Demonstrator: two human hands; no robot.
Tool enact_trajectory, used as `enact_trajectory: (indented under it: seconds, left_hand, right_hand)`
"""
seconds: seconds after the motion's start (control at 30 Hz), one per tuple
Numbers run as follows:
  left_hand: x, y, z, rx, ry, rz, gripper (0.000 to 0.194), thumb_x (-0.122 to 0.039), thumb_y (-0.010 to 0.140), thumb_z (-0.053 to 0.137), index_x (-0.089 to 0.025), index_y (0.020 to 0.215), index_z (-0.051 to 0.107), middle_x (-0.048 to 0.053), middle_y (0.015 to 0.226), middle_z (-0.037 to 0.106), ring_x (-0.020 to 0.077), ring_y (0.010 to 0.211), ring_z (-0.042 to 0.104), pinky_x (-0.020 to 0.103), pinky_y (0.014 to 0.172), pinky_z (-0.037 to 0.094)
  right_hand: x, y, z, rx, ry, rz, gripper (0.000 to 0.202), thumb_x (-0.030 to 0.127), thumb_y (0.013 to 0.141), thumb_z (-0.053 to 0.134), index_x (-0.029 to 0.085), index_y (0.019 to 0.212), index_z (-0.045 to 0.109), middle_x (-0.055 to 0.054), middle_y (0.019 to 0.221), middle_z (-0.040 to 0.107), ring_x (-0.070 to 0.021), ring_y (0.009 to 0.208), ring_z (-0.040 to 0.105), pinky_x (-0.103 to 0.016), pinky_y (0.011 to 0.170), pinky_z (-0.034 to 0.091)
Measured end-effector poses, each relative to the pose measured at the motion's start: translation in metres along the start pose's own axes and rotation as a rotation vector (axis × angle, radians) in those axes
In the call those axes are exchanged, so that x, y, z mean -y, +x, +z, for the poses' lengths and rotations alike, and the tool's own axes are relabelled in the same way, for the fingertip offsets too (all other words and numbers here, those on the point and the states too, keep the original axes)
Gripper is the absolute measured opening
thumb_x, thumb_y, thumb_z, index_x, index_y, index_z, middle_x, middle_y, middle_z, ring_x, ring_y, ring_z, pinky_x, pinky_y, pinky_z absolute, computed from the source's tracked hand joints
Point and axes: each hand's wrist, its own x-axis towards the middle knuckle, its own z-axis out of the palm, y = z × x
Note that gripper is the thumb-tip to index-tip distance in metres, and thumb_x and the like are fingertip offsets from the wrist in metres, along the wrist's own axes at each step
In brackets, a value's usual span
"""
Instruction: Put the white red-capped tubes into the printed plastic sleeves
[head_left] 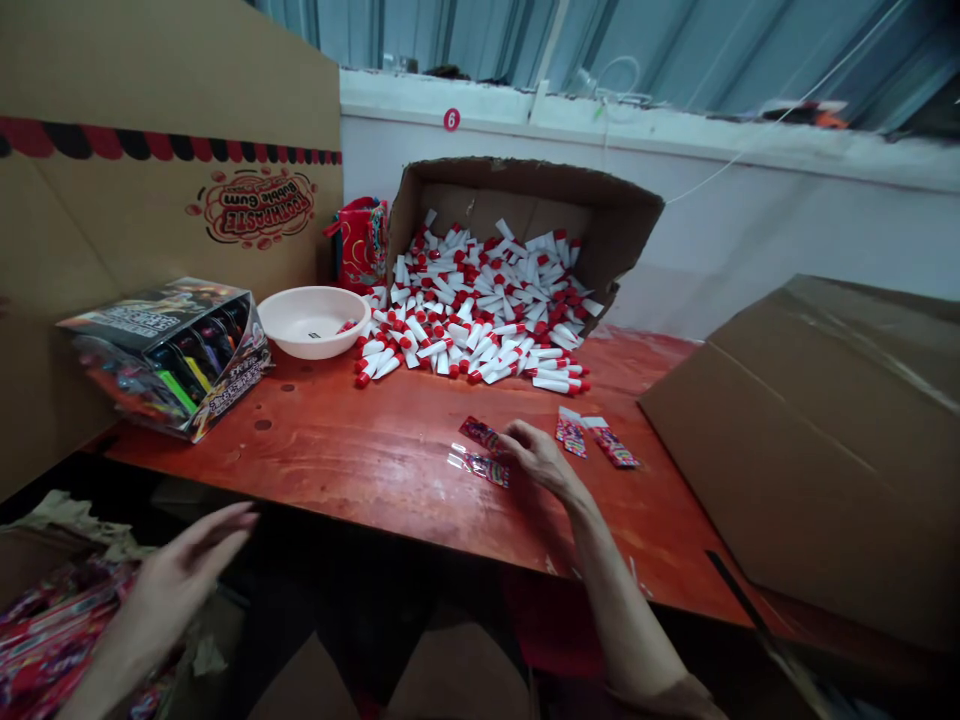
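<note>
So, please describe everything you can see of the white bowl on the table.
The round white plastic-looking bowl stands upright on the red wooden table, left of the spilled pile of white tubes with red caps. It is shallow and wide. One red-capped tube lies at its right inner edge, and tubes from the pile reach its right rim. A display box stands to its left.

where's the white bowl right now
In the head view the white bowl sits on the red table, left of centre, between the display box on its left and the pile of red-capped white tubes on its right.
</note>
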Motion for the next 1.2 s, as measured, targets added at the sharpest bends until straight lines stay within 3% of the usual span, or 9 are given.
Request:
enact_trajectory:
  seconds: [0.13,0.23,0.3,0.4,0.53,0.73,0.83,1.0,1.2]
  left_hand:
    - [-0.029,0.01,0.123,0.431,-0.46,-0.178,0.061,-0.053,0.068,0.081,-0.016,0.115,0.066,0.013,0.104,0.073,0.0232,0.088,0.071,0.036,0.082,0.058]
    - [-0.045,0.016,0.206,0.582,-0.649,-0.258,0.052,-0.044,0.071,0.082,-0.015,0.111,0.066,0.012,0.099,0.072,0.0167,0.076,0.069,0.027,0.069,0.056]
    - [-0.05,0.023,0.244,0.653,-0.751,-0.272,0.045,-0.044,0.069,0.084,-0.011,0.096,0.069,0.011,0.086,0.072,0.0156,0.07,0.067,0.026,0.066,0.055]
    - [-0.053,0.034,0.275,0.594,-0.892,-0.229,0.04,-0.041,0.062,0.088,-0.01,0.078,0.068,0.006,0.074,0.068,0.0136,0.065,0.064,0.026,0.066,0.054]
    - [-0.053,0.054,0.276,0.395,-0.896,-0.171,0.044,-0.042,0.055,0.091,-0.01,0.072,0.066,0.003,0.066,0.066,0.0115,0.058,0.06,0.025,0.06,0.051]
    - [-0.053,0.099,0.244,0.178,-0.902,-0.232,0.046,-0.045,0.054,0.091,-0.012,0.07,0.062,-0.001,0.056,0.061,0.0079,0.045,0.052,0.021,0.047,0.043]
    - [-0.051,0.122,0.224,0.137,-0.997,-0.325,0.04,-0.039,0.061,0.089,-0.014,0.069,0.06,-0.002,0.055,0.06,0.0084,0.046,0.052,0.021,0.047,0.044]
    - [-0.042,0.144,0.197,0.151,-1.136,-0.449,0.033,-0.036,0.077,0.079,-0.016,0.067,0.055,-0.003,0.055,0.057,0.0094,0.046,0.054,0.023,0.049,0.048]
    - [-0.04,0.149,0.185,0.187,-1.216,-0.497,0.03,-0.038,0.082,0.074,-0.015,0.072,0.056,0.0,0.061,0.062,0.0111,0.052,0.059,0.027,0.059,0.054]
  right_hand:
    - [0.014,-0.004,0.001,-0.018,0.174,-0.032,0.029,0.047,0.09,0.056,0.02,0.081,0.057,0.0,0.076,0.059,-0.0153,0.069,0.053,-0.027,0.062,0.043]
    - [0.024,-0.01,0.007,-0.019,0.244,-0.072,0.031,0.048,0.089,0.06,0.019,0.078,0.058,0.001,0.073,0.058,-0.014,0.067,0.051,-0.025,0.061,0.042]
    - [0.031,-0.012,0.013,0.003,0.32,-0.078,0.03,0.048,0.087,0.063,0.019,0.078,0.06,0.001,0.074,0.059,-0.0138,0.067,0.052,-0.025,0.061,0.043]
    - [0.042,-0.009,0.024,0.069,0.469,-0.061,0.029,0.046,0.082,0.069,0.019,0.087,0.065,-0.002,0.083,0.065,-0.0153,0.074,0.058,-0.027,0.067,0.047]
    - [0.057,0.009,0.042,0.098,0.462,-0.056,0.029,0.047,0.085,0.065,0.018,0.08,0.063,0.001,0.074,0.06,-0.0132,0.066,0.053,-0.025,0.06,0.041]
    - [0.085,0.071,0.086,0.146,0.201,-0.248,0.044,0.047,0.099,0.041,0.019,0.066,0.051,0.003,0.062,0.05,-0.0116,0.057,0.044,-0.024,0.056,0.035]
    - [0.09,0.12,0.114,0.176,0.014,-0.333,0.047,0.044,0.102,0.034,0.018,0.071,0.057,0.0,0.067,0.055,-0.0133,0.063,0.05,-0.024,0.061,0.04]
    - [0.079,0.184,0.152,0.004,-0.287,-0.336,0.016,0.028,0.094,0.055,0.018,0.101,0.065,-0.011,0.11,0.058,-0.0215,0.095,0.055,-0.03,0.082,0.043]
    - [0.054,0.181,0.157,-0.019,-0.312,-0.326,0.012,0.026,0.092,0.056,0.017,0.091,0.063,-0.012,0.111,0.057,-0.0215,0.093,0.053,-0.033,0.084,0.043]
